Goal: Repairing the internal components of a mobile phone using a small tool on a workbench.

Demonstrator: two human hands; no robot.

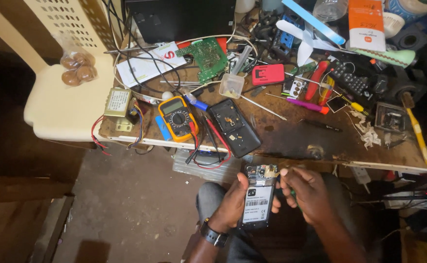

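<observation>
**Opened phone over a messy bench**

One bench (291, 139) carrying one phone back cover (234, 127), one yellow multimeter (177, 118), one green circuit board (205, 57). Below its edge, left hand (233, 204) wraps one opened phone (258, 198); right hand (307, 191) pinches a green-handled tool (292, 194).

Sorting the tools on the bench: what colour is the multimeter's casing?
The multimeter has a yellow-orange casing around a dark face, seen best in the head view.

We see the left hand (233, 204) gripping an opened phone (258, 197) (its back cover (234, 126) lies on the workbench (291, 139) beside a yellow multimeter (177, 118)) while the right hand (307, 192) pinches a green-handled tool (292, 194) at the phone's top edge.
</observation>
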